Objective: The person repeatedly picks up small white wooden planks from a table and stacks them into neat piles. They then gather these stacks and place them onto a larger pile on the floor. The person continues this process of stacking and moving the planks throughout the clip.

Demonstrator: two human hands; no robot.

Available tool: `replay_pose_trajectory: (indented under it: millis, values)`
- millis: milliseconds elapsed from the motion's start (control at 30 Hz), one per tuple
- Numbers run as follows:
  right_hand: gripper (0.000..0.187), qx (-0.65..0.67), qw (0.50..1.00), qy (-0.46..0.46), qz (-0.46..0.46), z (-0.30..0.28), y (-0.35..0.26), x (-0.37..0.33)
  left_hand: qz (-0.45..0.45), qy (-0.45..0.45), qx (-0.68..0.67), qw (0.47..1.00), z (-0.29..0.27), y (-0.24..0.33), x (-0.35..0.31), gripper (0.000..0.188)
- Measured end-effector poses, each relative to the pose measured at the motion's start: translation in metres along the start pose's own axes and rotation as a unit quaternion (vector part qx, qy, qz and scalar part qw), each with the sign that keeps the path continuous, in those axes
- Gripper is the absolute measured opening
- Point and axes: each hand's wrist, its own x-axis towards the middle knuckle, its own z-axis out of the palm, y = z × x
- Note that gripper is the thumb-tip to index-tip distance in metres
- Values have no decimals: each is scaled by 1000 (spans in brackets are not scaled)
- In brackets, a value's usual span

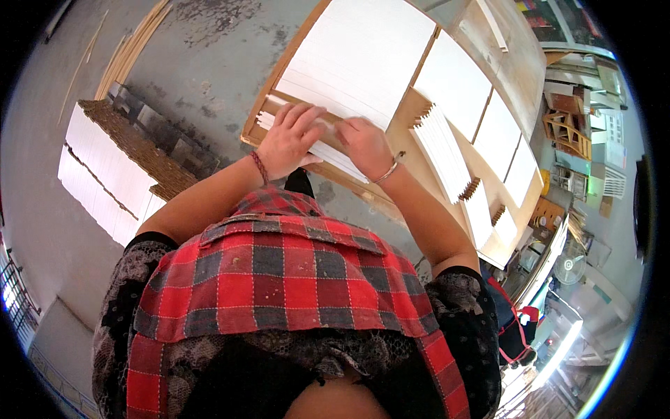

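Both hands are at the near left corner of a wooden table (401,129), over a small group of long white strips (340,160). My left hand (287,143) lies across the strips, its fingers bent over them and its thumb on the near side. A short way to the right, my right hand (368,148) has its fingers curled toward the left hand. Its fingertips are slightly blurred, and whatever they grip is hidden. Just beyond the hands lies a large flat white panel (352,56), with several more white panels (453,84) following along the table to the right.
Stacked white strips with brown ends (443,150) rest on the table to my right, with shorter stacks (477,213) beside them. At left stands a pile of white boards with rough brown edges (105,164). Thin wooden sticks (136,45) lie behind it. A fan (570,265) is far right.
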Motion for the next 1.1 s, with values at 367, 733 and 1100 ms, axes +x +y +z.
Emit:
replay_pose_trajectory:
  millis: [367, 733, 1100]
  values:
    - [16, -30, 984, 136, -114, 0, 22, 5, -6, -96, -21, 995, -1, -16, 30, 54]
    - [18, -67, 972, 192, -115, -31, 38, 20, 8, -159, -32, 987, -3, -19, 38, 65]
    - [29, -50, 981, 164, -89, -28, 53, 32, 13, -103, -1, 995, -2, -29, 52, 77]
